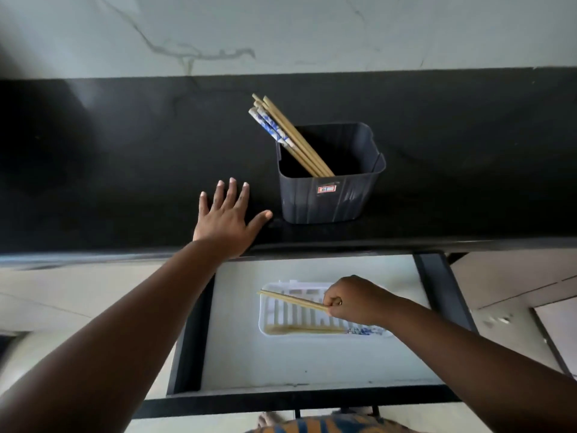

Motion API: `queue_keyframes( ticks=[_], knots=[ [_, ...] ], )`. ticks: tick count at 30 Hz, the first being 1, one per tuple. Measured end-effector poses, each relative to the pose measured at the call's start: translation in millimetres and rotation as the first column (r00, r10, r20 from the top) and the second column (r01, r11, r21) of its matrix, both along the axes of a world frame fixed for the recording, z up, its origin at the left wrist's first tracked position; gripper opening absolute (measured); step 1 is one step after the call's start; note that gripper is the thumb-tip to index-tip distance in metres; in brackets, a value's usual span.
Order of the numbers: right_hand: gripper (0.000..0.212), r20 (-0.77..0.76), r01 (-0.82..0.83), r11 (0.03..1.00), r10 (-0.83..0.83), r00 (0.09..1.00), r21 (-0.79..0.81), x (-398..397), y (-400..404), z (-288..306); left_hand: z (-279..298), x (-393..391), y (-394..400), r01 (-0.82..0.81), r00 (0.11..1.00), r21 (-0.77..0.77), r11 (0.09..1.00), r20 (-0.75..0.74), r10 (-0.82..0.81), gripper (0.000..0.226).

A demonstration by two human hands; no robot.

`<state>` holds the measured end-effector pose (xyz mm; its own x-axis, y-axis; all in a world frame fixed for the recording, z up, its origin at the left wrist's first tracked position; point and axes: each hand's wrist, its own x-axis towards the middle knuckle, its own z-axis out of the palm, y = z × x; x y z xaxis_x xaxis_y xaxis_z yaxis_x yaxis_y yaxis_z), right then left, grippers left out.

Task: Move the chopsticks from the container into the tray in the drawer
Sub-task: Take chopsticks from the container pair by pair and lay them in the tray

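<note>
The right hand (356,300) pinches a pair of chopsticks (292,300), which point left from the grip over the tray (268,320) in the drawer (432,276). More lie below it. The left hand (226,215) rests flat, fingers spread, beside the container (327,201), with chopsticks inside.

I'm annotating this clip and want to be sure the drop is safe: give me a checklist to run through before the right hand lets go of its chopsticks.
1. Drawer open: ok.
2. Tray under the held chopsticks: ok, they lie across it.
3. Right hand gripping firmly: ok, shut on one end.
4. Held chopsticks low enough to release: cannot tell, height over the tray is unclear.
5. Room beside the chopsticks already in the tray: ok, the slats behind them are bare.
6. Left hand clear of the container: ok, flat on the counter beside it.
</note>
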<state>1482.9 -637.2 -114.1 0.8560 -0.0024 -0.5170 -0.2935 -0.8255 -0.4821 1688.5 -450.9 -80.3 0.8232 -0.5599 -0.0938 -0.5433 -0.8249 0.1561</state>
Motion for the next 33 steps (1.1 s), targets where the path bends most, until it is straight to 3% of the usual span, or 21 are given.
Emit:
queue_keyframes(
  ticks=[6,12,24,33],
  knots=[
    [0.019,-0.129,-0.055,0.994,0.043,0.991,-0.096,3.9,7.0,-41.5,-3.7,3.7,2.1,0.006,0.999,-0.001,1.000,0.039,-0.006,0.090],
    [0.025,-0.145,-0.072,0.990,0.054,0.988,-0.120,4.8,4.5,-48.2,-2.9,2.7,2.5,0.009,0.999,-0.014,1.000,0.035,-0.008,0.091],
    [0.017,-0.188,-0.105,0.983,0.075,0.979,-0.151,9.0,6.7,-57.5,-4.0,2.9,2.7,0.017,0.999,-0.032,0.999,0.047,-0.015,0.089],
    [0.023,-0.072,-0.072,0.974,0.058,0.996,-0.216,-1.1,4.3,-66.2,-5.7,3.8,3.1,0.014,0.999,-0.049,0.999,0.052,-0.011,0.090]
  ],
)
